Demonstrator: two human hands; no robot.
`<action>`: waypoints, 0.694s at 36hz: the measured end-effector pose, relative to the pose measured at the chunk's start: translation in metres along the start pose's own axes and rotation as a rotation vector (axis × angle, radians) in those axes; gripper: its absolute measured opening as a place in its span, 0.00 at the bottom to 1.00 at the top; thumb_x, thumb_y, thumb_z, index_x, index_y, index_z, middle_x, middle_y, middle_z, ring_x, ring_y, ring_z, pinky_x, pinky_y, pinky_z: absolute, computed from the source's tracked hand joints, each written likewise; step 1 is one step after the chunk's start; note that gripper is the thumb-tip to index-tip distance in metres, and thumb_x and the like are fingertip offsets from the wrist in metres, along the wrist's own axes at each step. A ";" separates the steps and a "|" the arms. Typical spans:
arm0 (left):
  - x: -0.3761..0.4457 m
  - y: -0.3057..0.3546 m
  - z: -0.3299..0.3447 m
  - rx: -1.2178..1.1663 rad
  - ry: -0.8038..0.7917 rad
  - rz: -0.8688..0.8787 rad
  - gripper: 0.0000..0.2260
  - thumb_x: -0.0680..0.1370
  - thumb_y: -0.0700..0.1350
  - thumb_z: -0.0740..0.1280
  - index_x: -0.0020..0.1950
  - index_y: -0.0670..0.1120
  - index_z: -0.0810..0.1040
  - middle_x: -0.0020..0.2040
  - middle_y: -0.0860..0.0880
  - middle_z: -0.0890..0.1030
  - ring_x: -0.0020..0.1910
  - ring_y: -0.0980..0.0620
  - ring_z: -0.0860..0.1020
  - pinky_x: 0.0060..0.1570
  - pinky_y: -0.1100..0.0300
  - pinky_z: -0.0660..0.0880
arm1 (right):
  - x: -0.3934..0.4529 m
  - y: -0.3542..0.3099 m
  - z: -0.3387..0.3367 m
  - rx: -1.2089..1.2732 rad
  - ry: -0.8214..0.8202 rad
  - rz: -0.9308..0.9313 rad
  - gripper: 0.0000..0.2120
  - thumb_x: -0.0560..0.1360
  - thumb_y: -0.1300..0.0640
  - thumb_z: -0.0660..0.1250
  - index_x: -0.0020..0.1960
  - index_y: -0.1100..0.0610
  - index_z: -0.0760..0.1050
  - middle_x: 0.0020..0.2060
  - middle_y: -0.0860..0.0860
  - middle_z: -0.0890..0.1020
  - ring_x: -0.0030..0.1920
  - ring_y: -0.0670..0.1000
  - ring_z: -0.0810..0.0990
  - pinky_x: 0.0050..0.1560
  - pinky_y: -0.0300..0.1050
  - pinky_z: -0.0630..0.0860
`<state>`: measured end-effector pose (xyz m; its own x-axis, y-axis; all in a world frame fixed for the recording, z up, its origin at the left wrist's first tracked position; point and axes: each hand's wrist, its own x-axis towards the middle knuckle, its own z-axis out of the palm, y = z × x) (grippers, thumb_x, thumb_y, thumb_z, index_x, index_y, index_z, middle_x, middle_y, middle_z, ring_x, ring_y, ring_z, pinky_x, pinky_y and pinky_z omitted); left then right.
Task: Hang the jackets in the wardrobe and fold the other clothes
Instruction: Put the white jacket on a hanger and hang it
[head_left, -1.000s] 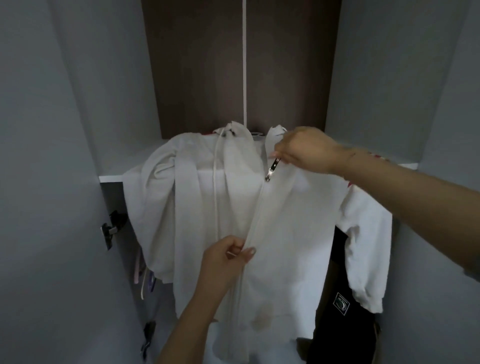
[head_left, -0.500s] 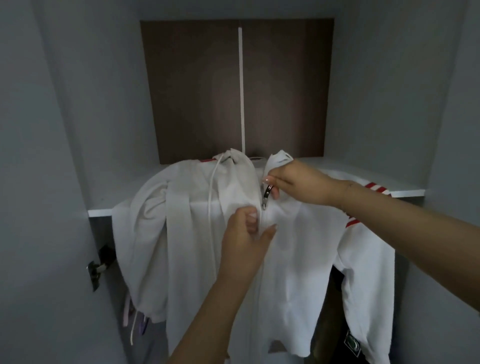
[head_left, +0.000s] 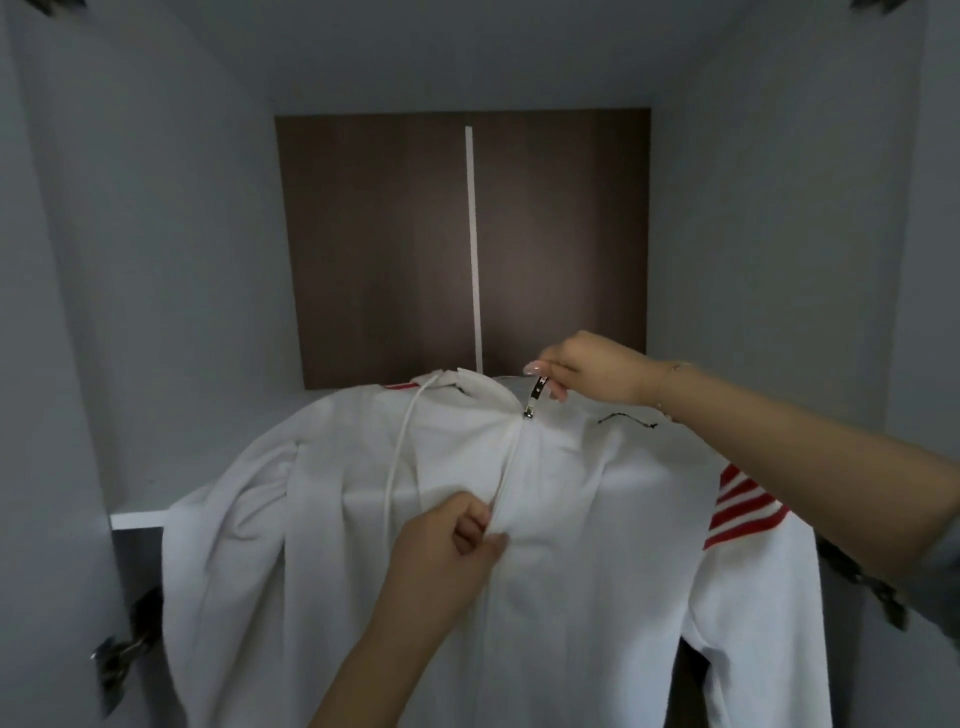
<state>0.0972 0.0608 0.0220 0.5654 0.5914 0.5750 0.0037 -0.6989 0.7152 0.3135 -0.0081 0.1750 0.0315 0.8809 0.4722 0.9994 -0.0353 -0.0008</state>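
Inside the wardrobe (head_left: 182, 260) hangs a white jacket (head_left: 597, 519), zipped to the collar. The right hand (head_left: 592, 374) pinches the zipper pull (head_left: 536, 393) at the top; the left hand (head_left: 447, 545) pinches fabric beside the zipper, mid-chest.

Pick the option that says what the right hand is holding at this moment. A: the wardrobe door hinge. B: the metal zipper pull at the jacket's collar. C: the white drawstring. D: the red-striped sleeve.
B: the right hand pinches the metal zipper pull at the collar of the white jacket, while the left hand grips the fabric beside the zipper lower down.
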 end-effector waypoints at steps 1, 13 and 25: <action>0.003 0.002 -0.001 0.032 0.002 0.012 0.12 0.70 0.39 0.75 0.35 0.49 0.73 0.27 0.57 0.72 0.26 0.61 0.69 0.31 0.69 0.66 | 0.002 0.000 0.004 0.019 0.016 -0.005 0.23 0.82 0.48 0.55 0.30 0.53 0.72 0.32 0.53 0.80 0.34 0.54 0.77 0.50 0.52 0.75; 0.084 0.041 0.020 0.471 0.020 0.079 0.14 0.75 0.58 0.67 0.39 0.48 0.71 0.36 0.52 0.76 0.40 0.50 0.77 0.39 0.59 0.68 | 0.013 0.020 0.011 0.123 0.022 -0.119 0.20 0.83 0.50 0.56 0.32 0.49 0.69 0.26 0.44 0.77 0.32 0.42 0.77 0.40 0.29 0.69; 0.093 0.022 0.020 0.265 -0.004 0.016 0.17 0.73 0.49 0.70 0.30 0.50 0.64 0.25 0.55 0.68 0.27 0.59 0.68 0.32 0.69 0.65 | 0.069 0.087 0.003 -0.128 0.069 -0.036 0.21 0.82 0.45 0.54 0.33 0.50 0.70 0.27 0.44 0.74 0.30 0.45 0.74 0.42 0.47 0.75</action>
<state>0.1666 0.0919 0.0834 0.5705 0.5780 0.5835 0.2103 -0.7896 0.5765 0.4022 0.0507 0.2045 -0.0100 0.8481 0.5298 0.9895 -0.0681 0.1277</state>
